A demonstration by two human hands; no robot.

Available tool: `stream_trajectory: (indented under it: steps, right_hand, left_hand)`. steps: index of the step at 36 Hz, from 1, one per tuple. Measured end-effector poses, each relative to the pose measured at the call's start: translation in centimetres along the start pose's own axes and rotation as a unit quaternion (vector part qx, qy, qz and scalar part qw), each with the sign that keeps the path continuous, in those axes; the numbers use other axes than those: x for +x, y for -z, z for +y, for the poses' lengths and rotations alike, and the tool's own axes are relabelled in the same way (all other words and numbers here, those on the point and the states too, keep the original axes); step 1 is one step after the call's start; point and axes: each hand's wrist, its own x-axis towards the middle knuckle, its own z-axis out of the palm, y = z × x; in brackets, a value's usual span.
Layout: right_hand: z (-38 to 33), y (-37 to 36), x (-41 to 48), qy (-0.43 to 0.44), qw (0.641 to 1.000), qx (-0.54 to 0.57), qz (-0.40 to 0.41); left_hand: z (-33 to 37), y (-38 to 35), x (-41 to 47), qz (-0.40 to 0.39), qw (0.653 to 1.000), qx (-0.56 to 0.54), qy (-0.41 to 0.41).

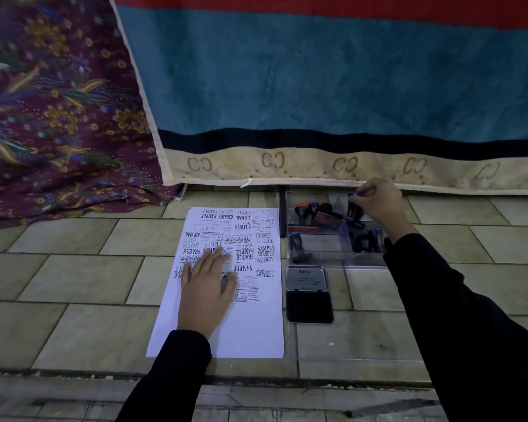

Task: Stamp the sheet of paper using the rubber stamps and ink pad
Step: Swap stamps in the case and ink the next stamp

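A white sheet of paper (250, 327) lies on the tiled floor, its upper half covered with black stamp marks. My left hand (206, 284) rests flat on it, fingers apart. To the right stands a clear plastic tray (326, 243) holding several rubber stamps (316, 213). My right hand (377, 202) is over the tray's far right part, closed on the purple top of a black stamp (354, 210). The open black ink pad (309, 306) lies in front of the tray, its lid (307, 278) folded back.
A blue, red and cream blanket (317, 86) hangs just behind the tray. A purple flowered cloth (52, 117) is heaped at the far left. Bare floor tiles (73, 278) surround the paper. A step edge (195, 376) runs along the near side.
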Motion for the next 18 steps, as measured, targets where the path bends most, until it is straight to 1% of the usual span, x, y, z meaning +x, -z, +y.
stream_trajectory:
  steps: [3, 5, 8, 10, 12, 14, 15, 16, 18]
  right_hand:
    - [-0.3, 0.9, -1.1, 0.038, 0.997, 0.054, 0.036]
    - [-0.7, 1.5, -2.1, 0.041, 0.992, 0.112, 0.034]
    - [-1.6, 2.4, -4.3, 0.052, 0.976, 0.21, 0.02]
    - [-2.4, 2.6, -6.5, 0.063, 0.958, 0.281, -0.002]
    - [-3.1, 2.5, -9.0, 0.069, 0.942, 0.326, -0.039]
    - [-3.5, 2.3, -11.5, 0.075, 0.935, 0.339, -0.075]
    - [-3.5, 2.2, -12.7, 0.081, 0.932, 0.341, -0.09]
    - [-3.5, 2.0, -13.7, 0.091, 0.931, 0.339, -0.105]
    - [-3.3, 1.5, -15.6, 0.113, 0.93, 0.322, -0.137]
  left_hand:
    - [-0.2, 0.1, 0.2, 0.011, 0.999, -0.046, 0.006]
    - [-0.3, 0.3, 0.3, 0.021, 0.995, -0.094, 0.021]
    - [-0.4, 0.5, 0.6, 0.025, 0.984, -0.165, 0.059]
    - [-0.6, 0.6, 0.8, 0.021, 0.969, -0.223, 0.104]
    - [-0.6, 0.9, 0.9, 0.013, 0.95, -0.28, 0.134]
    - [-0.3, 1.2, 0.8, 0.02, 0.944, -0.31, 0.116]
    - [-0.1, 1.4, 0.7, 0.027, 0.946, -0.308, 0.097]
    - [0.1, 1.4, 0.5, 0.038, 0.954, -0.289, 0.074]
    - [0.4, 1.1, -0.1, 0.059, 0.979, -0.195, 0.005]
